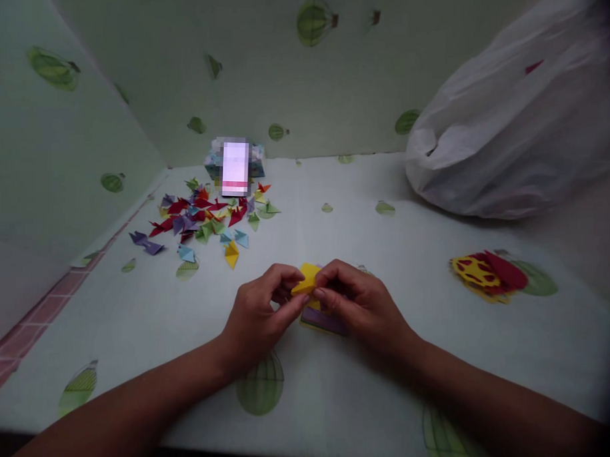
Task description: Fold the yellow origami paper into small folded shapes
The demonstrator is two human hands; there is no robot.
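Between the fingertips of both hands is a folded piece of yellow paper [308, 279]. My left hand [265, 299] pinches its left side, thumb below and forefinger above. My right hand [358, 298] grips its right side between thumb and fingers. Just beneath the hands lies a small stack of square paper [324, 321] with a purple sheet on top, partly covered by my right hand. Farther off to the left spreads a heap of folded paper birds [200, 215] in red, purple, green, blue, orange and yellow.
A lit phone [235, 167], its screen blurred, leans against a tissue box [258, 161] behind the birds. At the right lie red and yellow paper cut-outs [488, 273]. A large white plastic bag [503, 142] stands at the back right. Balloon-patterned covering lines the table [384, 244] and walls.
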